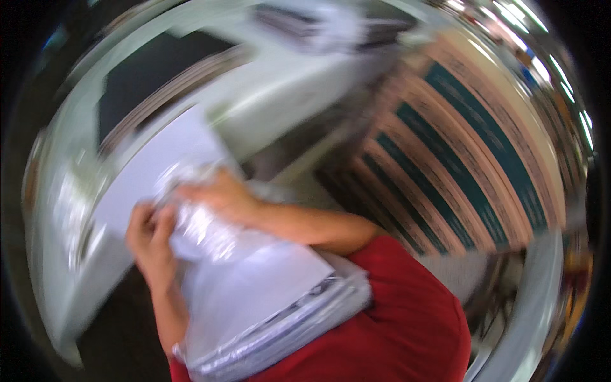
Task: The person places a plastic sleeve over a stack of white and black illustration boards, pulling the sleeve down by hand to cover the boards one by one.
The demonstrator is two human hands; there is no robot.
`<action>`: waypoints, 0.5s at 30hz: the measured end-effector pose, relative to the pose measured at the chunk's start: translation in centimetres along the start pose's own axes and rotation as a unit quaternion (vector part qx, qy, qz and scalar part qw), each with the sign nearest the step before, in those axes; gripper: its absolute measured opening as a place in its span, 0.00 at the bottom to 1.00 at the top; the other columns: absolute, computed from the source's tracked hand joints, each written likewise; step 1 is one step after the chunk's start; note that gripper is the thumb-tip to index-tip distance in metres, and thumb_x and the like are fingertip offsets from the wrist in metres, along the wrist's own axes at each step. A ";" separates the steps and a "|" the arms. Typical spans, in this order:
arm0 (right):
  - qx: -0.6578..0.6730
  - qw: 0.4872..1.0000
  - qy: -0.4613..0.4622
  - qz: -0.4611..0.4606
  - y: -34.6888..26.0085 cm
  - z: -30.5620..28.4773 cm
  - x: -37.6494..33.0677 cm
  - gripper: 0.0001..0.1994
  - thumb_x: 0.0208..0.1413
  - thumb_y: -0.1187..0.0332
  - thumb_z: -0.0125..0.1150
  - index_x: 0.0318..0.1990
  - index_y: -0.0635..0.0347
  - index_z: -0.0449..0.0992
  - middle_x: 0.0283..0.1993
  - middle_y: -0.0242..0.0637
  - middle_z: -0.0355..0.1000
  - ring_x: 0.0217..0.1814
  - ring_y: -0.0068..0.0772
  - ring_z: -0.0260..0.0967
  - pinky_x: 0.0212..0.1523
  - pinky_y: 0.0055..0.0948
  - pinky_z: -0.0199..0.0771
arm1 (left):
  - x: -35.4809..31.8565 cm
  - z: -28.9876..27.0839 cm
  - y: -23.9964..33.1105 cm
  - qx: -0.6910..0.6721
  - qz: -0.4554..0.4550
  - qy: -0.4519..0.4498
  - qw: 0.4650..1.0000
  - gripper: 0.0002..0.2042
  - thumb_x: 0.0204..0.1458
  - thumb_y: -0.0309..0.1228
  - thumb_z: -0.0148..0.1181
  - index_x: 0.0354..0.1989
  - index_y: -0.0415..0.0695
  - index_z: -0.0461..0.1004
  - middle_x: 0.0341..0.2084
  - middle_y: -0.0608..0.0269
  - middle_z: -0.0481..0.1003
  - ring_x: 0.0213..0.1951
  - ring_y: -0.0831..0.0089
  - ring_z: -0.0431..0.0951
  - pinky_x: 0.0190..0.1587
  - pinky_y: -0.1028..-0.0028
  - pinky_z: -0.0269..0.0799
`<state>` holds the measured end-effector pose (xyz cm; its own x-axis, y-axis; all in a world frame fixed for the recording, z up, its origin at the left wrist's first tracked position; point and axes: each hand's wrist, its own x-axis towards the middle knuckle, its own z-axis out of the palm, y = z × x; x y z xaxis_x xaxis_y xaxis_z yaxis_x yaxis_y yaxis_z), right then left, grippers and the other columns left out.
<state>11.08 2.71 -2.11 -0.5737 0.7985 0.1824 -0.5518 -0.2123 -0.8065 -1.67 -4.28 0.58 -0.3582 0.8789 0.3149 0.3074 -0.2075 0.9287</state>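
A clear plastic bag [219, 239] is bunched up in front of me. My right hand [223, 196] grips its crumpled upper part, fingers curled round the film. Just left of it, my left hand [153, 237] has bent fingers pinched on the same plastic. Below the hands, a flat white stack [267, 290] sits inside the clear wrapping and leans against my red shirt. A white sheet or panel [181, 140] lies beyond the hands on the table. Motion blur hides the exact finger contacts.
On the pale table [280, 83] lies a dark flat stack [153, 79] at the far left. A blurred plastic-wrapped bundle [318, 25] is at the back. To the right, cardboard boxes [445, 146] with green bands are stacked, with a pale curved-looking edge [531, 305] nearer me.
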 end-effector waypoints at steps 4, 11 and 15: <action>-0.022 0.994 -0.032 -0.099 1.0 1.8 -0.3 0.08 0.42 0.70 0.61 0.29 0.64 0.73 0.27 0.30 0.70 0.29 0.20 0.64 0.32 0.23 0.66 | -0.4 -1.2 -0.4 0.103 0.070 0.010 0.992 0.11 0.54 0.29 0.44 0.20 0.38 0.60 0.17 0.73 0.57 0.23 0.84 0.56 0.23 0.82 0.51; -0.106 0.985 0.003 -0.138 -0.3 1.6 -1.4 0.10 0.37 0.70 0.63 0.27 0.66 0.72 0.24 0.33 0.70 0.26 0.22 0.65 0.29 0.25 0.66 | 1.3 -1.1 -2.8 0.071 0.062 0.057 0.994 0.16 0.53 0.37 0.46 0.34 0.33 0.67 0.28 0.58 0.69 0.30 0.70 0.67 0.37 0.74 0.64; -0.056 0.987 0.026 -0.146 -0.8 1.7 -1.5 0.10 0.35 0.71 0.64 0.25 0.67 0.72 0.22 0.33 0.70 0.25 0.23 0.65 0.28 0.25 0.66 | 1.9 -2.0 -1.6 0.110 0.131 -0.055 0.984 0.17 0.49 0.39 0.53 0.29 0.33 0.67 0.22 0.55 0.69 0.24 0.69 0.67 0.30 0.72 0.66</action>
<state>11.38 0.69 -0.77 -0.3665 0.8448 0.3900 -0.6177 0.0926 -0.7809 -4.57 -3.19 0.11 -0.1463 0.8513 0.5038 0.5640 -0.3466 0.7495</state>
